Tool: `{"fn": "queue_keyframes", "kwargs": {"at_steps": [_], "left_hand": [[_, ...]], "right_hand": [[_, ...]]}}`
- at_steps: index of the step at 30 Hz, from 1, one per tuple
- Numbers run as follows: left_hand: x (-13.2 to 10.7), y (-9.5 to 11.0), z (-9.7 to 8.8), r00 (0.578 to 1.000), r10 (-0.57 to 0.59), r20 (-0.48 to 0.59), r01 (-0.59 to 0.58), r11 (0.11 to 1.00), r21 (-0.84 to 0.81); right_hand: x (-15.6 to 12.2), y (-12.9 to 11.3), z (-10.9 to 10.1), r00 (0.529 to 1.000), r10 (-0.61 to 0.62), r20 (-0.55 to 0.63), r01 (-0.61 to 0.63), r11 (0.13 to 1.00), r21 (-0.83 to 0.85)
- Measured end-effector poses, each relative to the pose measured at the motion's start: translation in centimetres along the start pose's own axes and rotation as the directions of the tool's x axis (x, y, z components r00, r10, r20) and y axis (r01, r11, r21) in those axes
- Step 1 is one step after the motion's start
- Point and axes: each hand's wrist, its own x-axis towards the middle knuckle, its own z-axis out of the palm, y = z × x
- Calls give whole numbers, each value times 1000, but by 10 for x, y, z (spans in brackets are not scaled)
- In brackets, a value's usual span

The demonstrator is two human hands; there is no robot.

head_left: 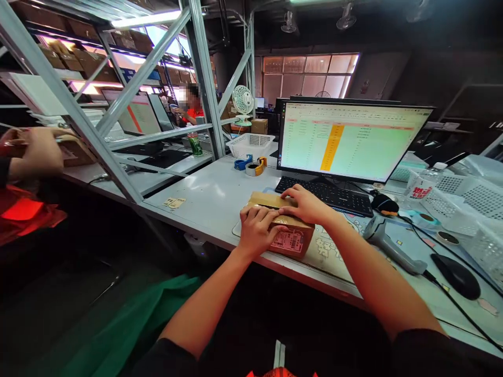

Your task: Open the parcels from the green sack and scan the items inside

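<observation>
A small brown cardboard box (293, 238) with a printed label on its near side sits on the white desk (214, 196), in front of the keyboard (326, 193). My left hand (257, 228) lies on the box's top near edge, fingers flat and pressing down. My right hand (306, 204) rests on the box's top far side, fingers spread over the taped seam. Both hands touch the box without lifting it.
A monitor (349, 141) showing a spreadsheet stands behind the keyboard. A barcode scanner (387, 243), a black mouse (458, 275) and white baskets (477, 201) lie to the right. Tape dispensers (251, 165) and a basket (251, 145) sit behind. Another person's hand (37, 152) holds a box at far left.
</observation>
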Motion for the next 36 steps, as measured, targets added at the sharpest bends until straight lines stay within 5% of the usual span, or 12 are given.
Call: {"fn": "queue_keyframes", "kwargs": {"at_steps": [5, 11, 15, 20, 24, 27, 32, 34, 36], "left_hand": [[-4, 0, -4, 999, -12, 38, 12, 1000, 8], [-5, 2, -7, 1000, 1, 15, -1, 1000, -21], [0, 3, -4, 996, -52, 68, 54, 998, -28], [-8, 12, -14, 994, -65, 84, 68, 997, -36], [2, 11, -33, 976, -17, 215, 25, 999, -36], [42, -3, -42, 900, 86, 428, -49, 994, -96], [116, -14, -42, 639, 144, 756, -69, 989, -130], [113, -3, -44, 665, 132, 735, -123, 990, -66], [83, 15, -49, 795, 122, 595, -185, 982, 47]], "right_hand": [[8, -3, 4, 995, 19, 94, 2, 975, -222], [4, 1, -1, 979, -127, 163, 143, 985, -94], [5, -9, -8, 976, -106, 189, 160, 940, -301], [25, 4, -16, 983, 184, 26, -162, 920, -358], [44, 30, -5, 943, 308, 126, -284, 943, -175], [50, 43, 5, 930, 331, 159, -309, 939, -149], [51, 51, 10, 923, 353, 154, -339, 934, -109], [50, 52, 10, 925, 356, 137, -346, 934, -91], [48, 53, 9, 928, 356, 114, -349, 934, -71]]}}
